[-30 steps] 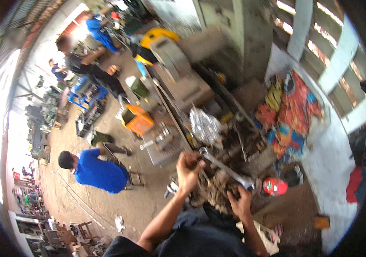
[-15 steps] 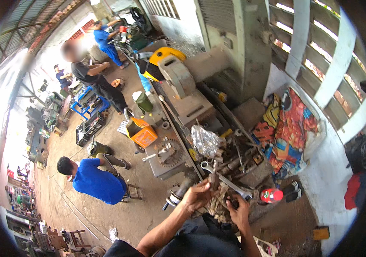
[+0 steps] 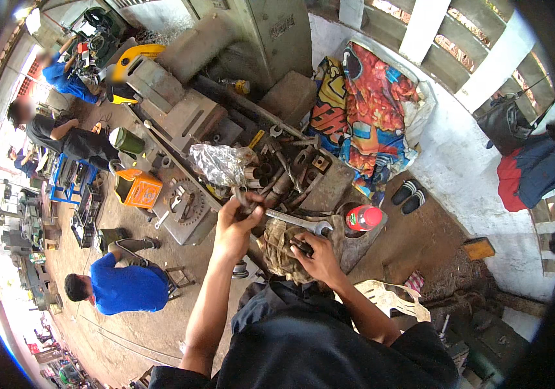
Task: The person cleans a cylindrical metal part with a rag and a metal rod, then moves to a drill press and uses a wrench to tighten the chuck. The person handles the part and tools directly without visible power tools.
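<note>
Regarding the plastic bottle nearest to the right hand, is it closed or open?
Closed: a red cap sits on top of the plastic bottle, beyond the right hand.

Silver-grey wrench (image 3: 298, 222), red-capped bottle (image 3: 359, 218)

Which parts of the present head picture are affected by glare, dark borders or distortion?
Head view: the far-left strip is washed out and curved by the fisheye; head view: crumpled shiny sheet glints; head view: black border cuts the corners; head view: left hand and right hand remain readable.
</note>
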Tool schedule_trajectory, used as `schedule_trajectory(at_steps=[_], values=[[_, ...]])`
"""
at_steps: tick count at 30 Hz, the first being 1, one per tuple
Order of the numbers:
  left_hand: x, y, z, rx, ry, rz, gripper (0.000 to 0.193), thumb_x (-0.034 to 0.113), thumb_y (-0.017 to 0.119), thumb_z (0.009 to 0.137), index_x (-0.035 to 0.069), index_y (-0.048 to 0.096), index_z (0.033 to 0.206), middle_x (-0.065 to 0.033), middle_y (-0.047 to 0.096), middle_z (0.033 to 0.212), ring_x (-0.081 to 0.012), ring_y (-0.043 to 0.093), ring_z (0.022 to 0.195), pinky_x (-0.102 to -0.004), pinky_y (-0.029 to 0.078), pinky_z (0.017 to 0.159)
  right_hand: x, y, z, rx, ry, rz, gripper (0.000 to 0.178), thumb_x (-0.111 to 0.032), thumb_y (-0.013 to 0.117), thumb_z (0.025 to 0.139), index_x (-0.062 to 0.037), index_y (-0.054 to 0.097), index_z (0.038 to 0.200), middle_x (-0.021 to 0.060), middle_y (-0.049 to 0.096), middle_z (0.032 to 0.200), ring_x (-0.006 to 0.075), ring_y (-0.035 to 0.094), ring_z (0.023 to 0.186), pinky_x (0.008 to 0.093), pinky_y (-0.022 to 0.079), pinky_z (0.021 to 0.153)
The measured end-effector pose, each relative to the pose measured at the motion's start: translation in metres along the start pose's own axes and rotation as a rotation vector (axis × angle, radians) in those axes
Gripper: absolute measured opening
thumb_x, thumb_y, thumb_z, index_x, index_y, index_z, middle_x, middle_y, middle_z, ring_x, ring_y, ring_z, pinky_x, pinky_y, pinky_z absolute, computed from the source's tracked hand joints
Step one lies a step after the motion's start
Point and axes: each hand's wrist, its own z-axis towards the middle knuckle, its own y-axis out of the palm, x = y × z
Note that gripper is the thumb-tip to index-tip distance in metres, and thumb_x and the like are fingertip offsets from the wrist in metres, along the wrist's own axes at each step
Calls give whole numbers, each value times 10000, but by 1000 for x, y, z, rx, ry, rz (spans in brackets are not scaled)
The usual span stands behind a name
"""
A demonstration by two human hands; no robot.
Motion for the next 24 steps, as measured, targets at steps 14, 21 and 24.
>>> schedule_trajectory(at_steps=[14, 21, 24], values=[[-17, 6, 180, 189, 198, 461, 202, -85, 679, 820, -22, 680, 1011, -85, 672, 938, -164, 599, 839, -299, 477, 793, 12, 0, 0, 19, -41, 87, 278, -191, 692, 897, 14, 636, 1076, 205, 691, 991, 381, 684, 907, 414, 535, 795], [-27, -6, 209, 221, 339, 672, 180, -72, 702, 739, 5, 686, 900, -73, 701, 877, -143, 619, 829, -288, 494, 767, 13, 0, 2, -1, -25, 89, 239, -168, 685, 895, -1, 633, 1058, 182, 679, 902, 366, 670, 790, 413, 525, 684], [-28, -12, 216, 158, 383, 849, 178, -42, 722, 722, 6, 686, 890, -72, 699, 857, -153, 631, 827, -290, 501, 784, 14, 1, 3, -6, -53, 76, 228, -159, 698, 886, 7, 634, 1029, 176, 688, 908, 361, 681, 816, 406, 530, 717]])
